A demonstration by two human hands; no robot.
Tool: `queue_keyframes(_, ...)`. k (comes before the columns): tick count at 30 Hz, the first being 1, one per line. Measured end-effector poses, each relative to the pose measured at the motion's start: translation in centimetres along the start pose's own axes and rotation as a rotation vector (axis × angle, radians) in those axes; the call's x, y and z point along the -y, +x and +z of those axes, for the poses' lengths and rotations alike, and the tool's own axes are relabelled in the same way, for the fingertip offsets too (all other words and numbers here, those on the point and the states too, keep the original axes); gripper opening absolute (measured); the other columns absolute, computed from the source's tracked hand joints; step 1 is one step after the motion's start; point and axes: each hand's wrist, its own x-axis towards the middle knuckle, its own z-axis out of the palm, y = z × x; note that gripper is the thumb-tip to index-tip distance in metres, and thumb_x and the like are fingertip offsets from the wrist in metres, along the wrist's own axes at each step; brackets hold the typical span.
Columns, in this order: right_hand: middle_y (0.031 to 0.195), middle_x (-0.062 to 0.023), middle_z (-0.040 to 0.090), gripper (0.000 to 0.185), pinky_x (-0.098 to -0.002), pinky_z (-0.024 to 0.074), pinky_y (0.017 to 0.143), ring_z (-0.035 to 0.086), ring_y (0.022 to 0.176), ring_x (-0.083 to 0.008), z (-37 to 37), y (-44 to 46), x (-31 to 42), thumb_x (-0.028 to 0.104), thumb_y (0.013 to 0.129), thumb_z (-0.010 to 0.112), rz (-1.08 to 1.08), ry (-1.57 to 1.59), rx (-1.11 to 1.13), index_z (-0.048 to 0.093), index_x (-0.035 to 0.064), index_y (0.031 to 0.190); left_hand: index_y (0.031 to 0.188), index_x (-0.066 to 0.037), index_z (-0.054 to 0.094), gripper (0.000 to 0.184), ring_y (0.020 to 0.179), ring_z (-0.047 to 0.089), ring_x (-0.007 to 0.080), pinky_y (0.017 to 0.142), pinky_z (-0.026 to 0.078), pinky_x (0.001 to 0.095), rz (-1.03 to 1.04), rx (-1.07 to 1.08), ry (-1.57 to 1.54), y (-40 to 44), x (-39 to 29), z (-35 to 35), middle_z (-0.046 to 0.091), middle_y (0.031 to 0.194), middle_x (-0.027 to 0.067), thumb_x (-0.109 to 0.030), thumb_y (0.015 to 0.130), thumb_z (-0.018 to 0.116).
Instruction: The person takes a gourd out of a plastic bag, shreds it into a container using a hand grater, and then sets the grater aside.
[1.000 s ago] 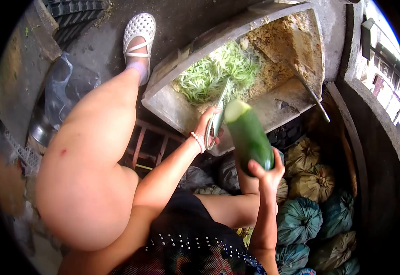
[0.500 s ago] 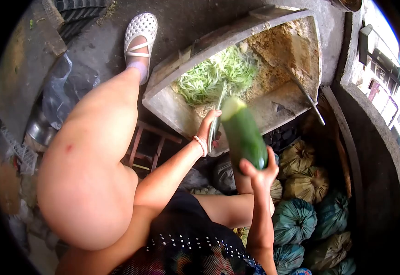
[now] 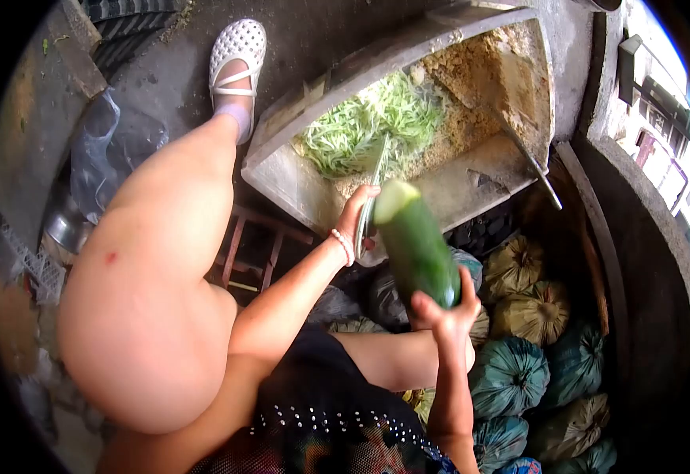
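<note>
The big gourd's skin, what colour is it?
The gourd has dark green skin, shown in the head view.

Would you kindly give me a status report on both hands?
Left hand: gripping slim tool. Right hand: holding green gourd, cut end beside tool. No obstruction visible between tool and gourd.

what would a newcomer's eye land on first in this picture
Probably the big green gourd near the middle, held in the right hand with its pale cut end toward the trough. Next, the heap of pale green shreds in the trough, beside the thin tool in the left hand. Then the tied bags crowding the lower right.
</note>
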Motion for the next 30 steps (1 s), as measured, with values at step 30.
queue_keyframes(30,0.13,-0.0184,0.056,0.097,-0.0306,0.0392,0.105,0.055,0.12,-0.0233,-2.0,-0.1,3.4,0.026,0.069,0.082,-0.183,0.106,0.316,0.03,-0.0041,0.144,0.107,-0.008,0.065,0.05,0.092,0.066,0.0242,0.078,0.054,0.0387,0.053,0.232,-0.233,-0.8,-0.5,0.5,0.068,0.099,0.0085,-0.047,0.083,0.046)
